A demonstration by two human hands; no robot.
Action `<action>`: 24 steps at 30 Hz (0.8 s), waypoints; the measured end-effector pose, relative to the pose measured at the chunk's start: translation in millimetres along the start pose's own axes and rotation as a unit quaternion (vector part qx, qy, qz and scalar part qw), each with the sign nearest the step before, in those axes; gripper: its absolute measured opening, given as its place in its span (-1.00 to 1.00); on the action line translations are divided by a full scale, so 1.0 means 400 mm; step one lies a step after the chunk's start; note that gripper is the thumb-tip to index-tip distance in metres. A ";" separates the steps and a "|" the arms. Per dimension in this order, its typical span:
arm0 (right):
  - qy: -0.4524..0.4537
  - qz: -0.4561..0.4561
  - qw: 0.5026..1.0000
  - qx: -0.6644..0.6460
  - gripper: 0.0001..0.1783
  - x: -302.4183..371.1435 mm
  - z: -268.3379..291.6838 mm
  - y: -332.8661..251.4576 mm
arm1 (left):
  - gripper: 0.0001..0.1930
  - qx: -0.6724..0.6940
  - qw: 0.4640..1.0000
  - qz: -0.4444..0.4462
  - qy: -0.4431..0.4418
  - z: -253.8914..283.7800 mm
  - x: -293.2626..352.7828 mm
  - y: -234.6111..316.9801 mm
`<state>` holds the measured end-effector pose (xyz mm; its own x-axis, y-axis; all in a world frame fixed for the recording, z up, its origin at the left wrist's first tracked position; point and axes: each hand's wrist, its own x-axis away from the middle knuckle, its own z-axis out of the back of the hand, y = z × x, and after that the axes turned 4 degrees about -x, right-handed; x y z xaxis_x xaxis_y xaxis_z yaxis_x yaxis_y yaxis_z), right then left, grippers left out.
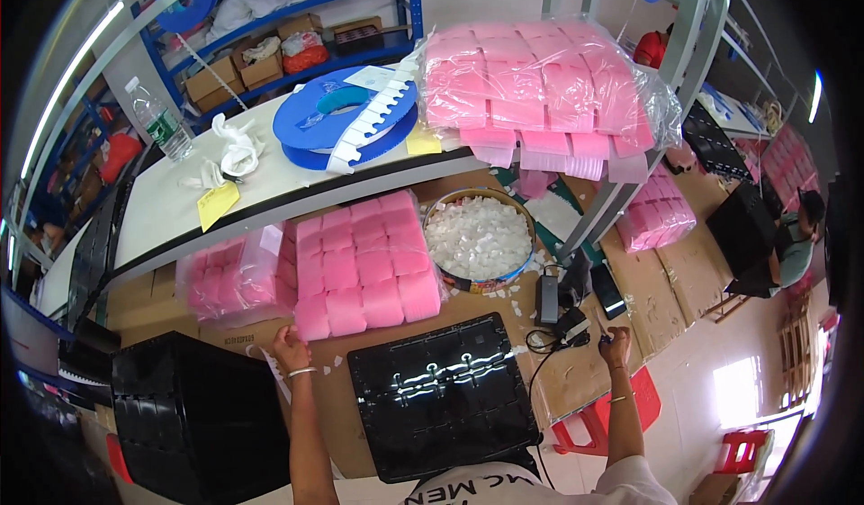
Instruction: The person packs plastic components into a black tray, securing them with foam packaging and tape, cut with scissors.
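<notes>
My left hand (pixel 291 350), its fingers curled together, is at the near left corner of a pink foam block pack (pixel 367 266). A white strip (pixel 274 374) runs beside and below that hand; whether the fingers grip it is unclear. On the right, my right hand (pixel 616 348) is closed around a small, thin, partly dark thing, too small to name, near the cables and phone. Between my forearms lies a glossy black plastic panel (pixel 441 442) with a row of fittings across its middle; neither hand touches it.
Beyond the panel stands a round tub (pixel 481 282) of small white pieces. A black adapter (pixel 546 299) and a phone (pixel 607 291) lie to its right. Black panels (pixel 193 415) are stacked at left. The shelf above bears a blue reel (pixel 297 131) and bagged pink foam (pixel 531 77).
</notes>
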<state>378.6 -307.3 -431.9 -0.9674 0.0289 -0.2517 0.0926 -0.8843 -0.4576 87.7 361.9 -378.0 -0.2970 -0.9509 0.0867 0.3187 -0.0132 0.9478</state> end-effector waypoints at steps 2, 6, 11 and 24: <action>-0.072 -0.068 0.994 0.041 -0.60 0.002 -0.014 0.006 | -0.86 0.028 0.999 0.015 0.015 0.008 -0.010 -0.024; -0.051 -0.003 0.998 -0.026 -0.64 -0.014 -0.042 0.067 | -0.72 0.053 0.998 -0.011 -0.017 -0.032 0.010 -0.008; -0.063 0.155 0.970 -0.174 -0.79 -0.003 -0.027 -0.303 | -0.56 0.111 0.994 0.002 0.025 -0.043 0.047 0.011; -0.315 -0.081 0.811 -0.487 -0.68 0.202 -0.373 -0.915 | -0.78 0.108 0.986 0.115 0.053 -0.026 0.058 0.030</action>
<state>301.8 88.1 -412.0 -0.8855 -0.4073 0.2236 -0.2016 -0.0967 -0.9747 93.9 336.7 -367.7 -0.1401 -0.9481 0.2855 0.1640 0.2622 0.9510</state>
